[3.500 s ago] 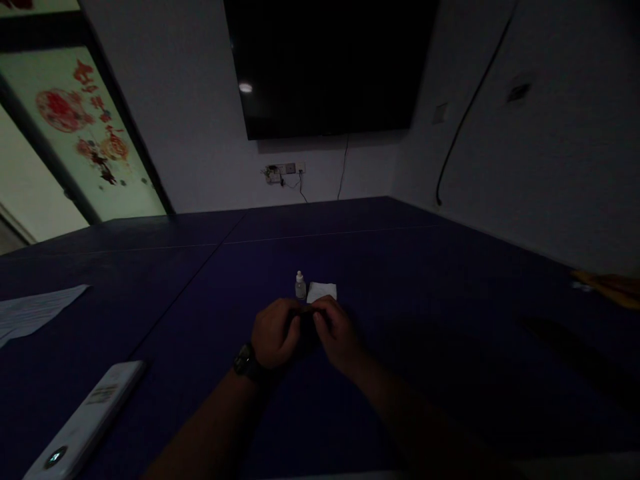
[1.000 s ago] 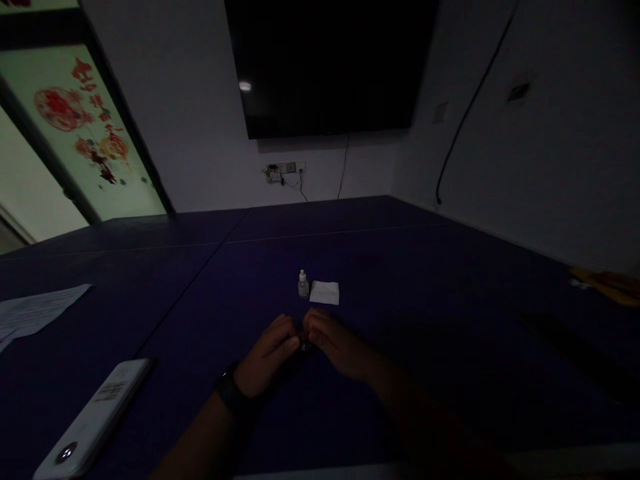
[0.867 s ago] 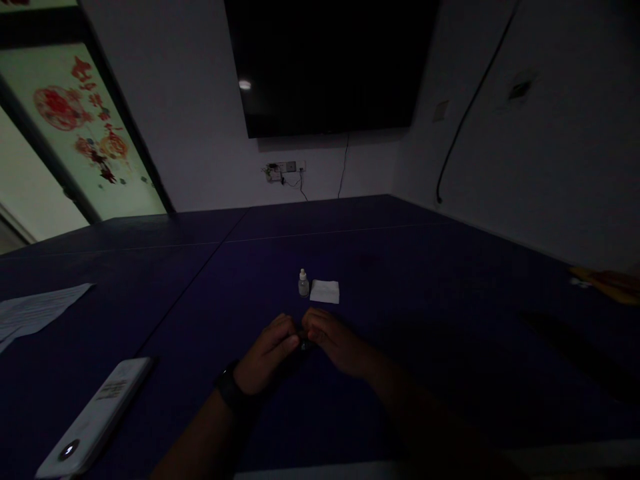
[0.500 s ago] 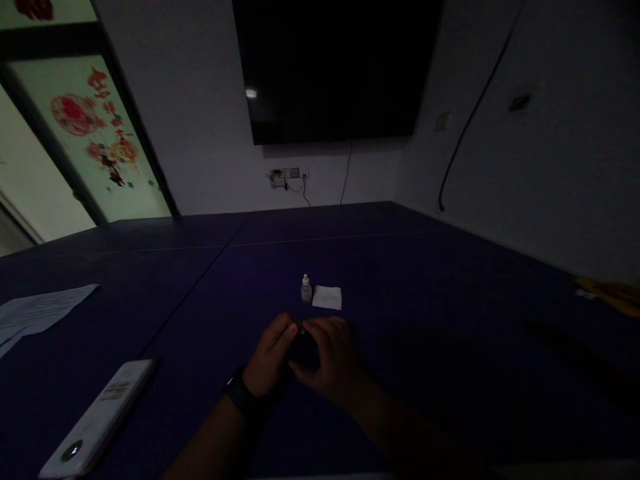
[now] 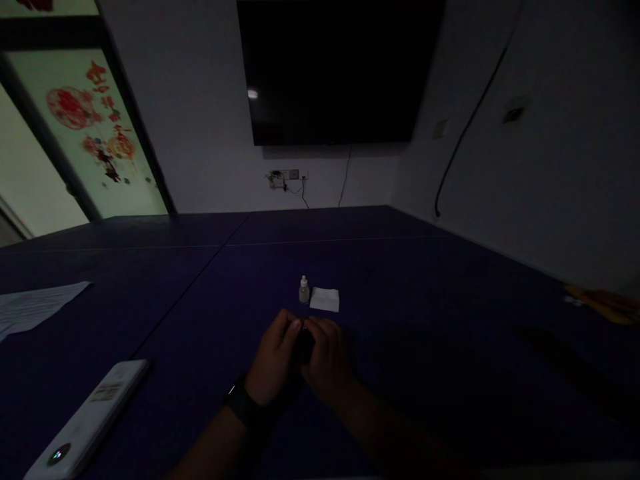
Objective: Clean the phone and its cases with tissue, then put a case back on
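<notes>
My left hand (image 5: 274, 353), with a black watch (image 5: 241, 399) on its wrist, is closed, thumb and index finger pressed together at the tips. Right beside it, my right hand (image 5: 327, 357) is curled with its fingertips meeting the left hand's. Between the fingertips shows something small and dark with a faint glint; the dim light hides what it is. Just beyond my hands stands a small dropper bottle (image 5: 304, 292) with a white cap, upright. A white folded cloth or tissue (image 5: 325, 300) lies flat to its right.
A white, slab-like device (image 5: 93, 417) lies at the near left of the dark blue table (image 5: 200, 327). Printed paper (image 5: 40, 307) is behind it. At the far right are a yellow item (image 5: 600, 303) and a dark flat shape (image 5: 565, 367). A large screen (image 5: 340, 73) hangs on the wall.
The fingers of my right hand have curled in, and its thumb has drawn nearer to them, narrowing the gap between my hands. The view has shifted slightly; the bottle and white piece stay put.
</notes>
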`<state>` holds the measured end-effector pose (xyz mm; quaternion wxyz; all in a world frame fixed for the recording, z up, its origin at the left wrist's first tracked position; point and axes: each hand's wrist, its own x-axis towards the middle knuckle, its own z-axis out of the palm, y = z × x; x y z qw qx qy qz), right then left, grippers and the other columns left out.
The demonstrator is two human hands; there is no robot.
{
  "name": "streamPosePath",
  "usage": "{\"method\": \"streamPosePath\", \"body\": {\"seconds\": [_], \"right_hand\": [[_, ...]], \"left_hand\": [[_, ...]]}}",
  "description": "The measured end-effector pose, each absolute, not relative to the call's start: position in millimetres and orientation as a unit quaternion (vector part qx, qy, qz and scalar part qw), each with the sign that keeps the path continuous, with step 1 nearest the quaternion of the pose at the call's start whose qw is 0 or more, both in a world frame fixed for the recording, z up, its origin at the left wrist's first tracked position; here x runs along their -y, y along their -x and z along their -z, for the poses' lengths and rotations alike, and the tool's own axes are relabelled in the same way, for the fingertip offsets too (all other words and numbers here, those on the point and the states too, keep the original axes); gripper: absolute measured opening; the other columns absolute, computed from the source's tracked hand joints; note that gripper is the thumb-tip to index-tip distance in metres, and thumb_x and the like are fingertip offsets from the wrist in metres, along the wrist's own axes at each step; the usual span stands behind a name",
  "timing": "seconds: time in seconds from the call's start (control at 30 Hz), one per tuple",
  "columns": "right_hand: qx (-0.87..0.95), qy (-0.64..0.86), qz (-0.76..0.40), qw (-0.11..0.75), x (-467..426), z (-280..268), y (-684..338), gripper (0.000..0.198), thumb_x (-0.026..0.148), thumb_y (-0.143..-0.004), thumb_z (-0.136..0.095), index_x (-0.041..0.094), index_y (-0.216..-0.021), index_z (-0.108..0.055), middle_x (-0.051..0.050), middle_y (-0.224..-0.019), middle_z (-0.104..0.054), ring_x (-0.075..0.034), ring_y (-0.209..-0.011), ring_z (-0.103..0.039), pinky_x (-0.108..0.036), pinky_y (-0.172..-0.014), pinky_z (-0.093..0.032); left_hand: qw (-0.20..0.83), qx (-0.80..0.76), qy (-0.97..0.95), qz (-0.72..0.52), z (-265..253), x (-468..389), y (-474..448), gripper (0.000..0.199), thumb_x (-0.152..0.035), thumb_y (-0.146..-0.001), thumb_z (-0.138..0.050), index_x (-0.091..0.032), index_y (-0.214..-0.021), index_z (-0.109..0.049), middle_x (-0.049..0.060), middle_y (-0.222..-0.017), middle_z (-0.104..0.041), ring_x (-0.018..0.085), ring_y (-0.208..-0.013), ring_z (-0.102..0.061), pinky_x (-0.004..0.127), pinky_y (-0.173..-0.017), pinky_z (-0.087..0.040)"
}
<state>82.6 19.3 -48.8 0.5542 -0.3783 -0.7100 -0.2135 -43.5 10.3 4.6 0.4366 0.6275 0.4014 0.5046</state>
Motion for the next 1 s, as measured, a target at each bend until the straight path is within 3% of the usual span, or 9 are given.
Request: {"method": "streamPosePath", "body": {"seconds": [0.3, 0.47, 0.6, 0.73, 0.87, 1.0], "right_hand": [[0.723, 0.38, 0.164, 0.553, -20, 36, -90, 0.043, 0.013, -0.088, -0.059, 0.02, -0.127, -0.042, -0.014, -0.111, -0.054, -0.029, -0.099, -0.054, -0.047, -0.084, -0.05], [0.747, 0.347, 0.117, 0.555, -28, 28, -98, 0.046, 0.02, -0.076, -0.069, 0.024, -0.114, -0.042, -0.009, -0.104, -0.053, -0.028, -0.092, -0.055, -0.046, -0.081, -0.05], [0.754, 0.328, 0.076, 0.564, -34, 27, -109, 0.062, 0.029, -0.064, -0.078, 0.026, -0.114, -0.042, -0.007, -0.104, -0.054, -0.029, -0.093, -0.057, -0.047, -0.081, -0.051], [0.756, 0.326, 0.03, 0.567, -38, 25, -121, 0.079, 0.026, -0.052, -0.084, 0.028, -0.118, -0.042, -0.008, -0.113, -0.056, -0.032, -0.103, -0.059, -0.048, -0.089, -0.053], [0.755, 0.329, -0.017, 0.567, -43, 22, -128, 0.081, 0.02, -0.048, -0.084, 0.028, -0.117, -0.044, -0.008, -0.114, -0.057, -0.031, -0.105, -0.061, -0.046, -0.091, -0.053], [0.748, 0.336, -0.066, 0.569, -45, 21, -132, 0.08, 0.018, -0.046, -0.085, 0.028, -0.115, -0.046, -0.007, -0.114, -0.058, -0.029, -0.103, -0.062, -0.043, -0.089, -0.054]], "left_hand": [[0.311, -0.503, -0.693, -0.413, -22, -7, 38, 0.04, -0.056, -0.1, -0.039, -0.022, -0.084, -0.053, 0.001, -0.08, -0.059, 0.019, -0.074, -0.054, 0.032, -0.067, -0.038], [0.257, -0.521, -0.728, -0.363, -33, -3, 38, 0.037, -0.051, -0.101, -0.036, -0.022, -0.085, -0.054, 0.003, -0.083, -0.061, 0.021, -0.076, -0.056, 0.035, -0.07, -0.038], [0.272, -0.429, -0.777, -0.371, -37, -16, 37, 0.035, -0.047, -0.102, -0.04, -0.021, -0.095, -0.062, 0.008, -0.103, -0.062, 0.023, -0.094, -0.06, 0.038, -0.087, -0.045], [0.328, -0.313, -0.787, -0.418, -31, -36, 28, 0.033, -0.042, -0.103, -0.043, -0.02, -0.108, -0.068, 0.01, -0.121, -0.061, 0.024, -0.115, -0.057, 0.041, -0.104, -0.042], [0.398, -0.279, -0.731, -0.478, -20, -48, 18, 0.034, -0.049, -0.098, -0.053, -0.019, -0.09, -0.066, 0.007, -0.103, -0.06, 0.023, -0.101, -0.055, 0.037, -0.094, -0.044], [0.42, -0.289, -0.692, -0.511, -13, -53, 11, 0.039, -0.052, -0.096, -0.058, -0.019, -0.076, -0.058, 0.001, -0.084, -0.049, 0.018, -0.084, -0.048, 0.032, -0.081, -0.041]]}}
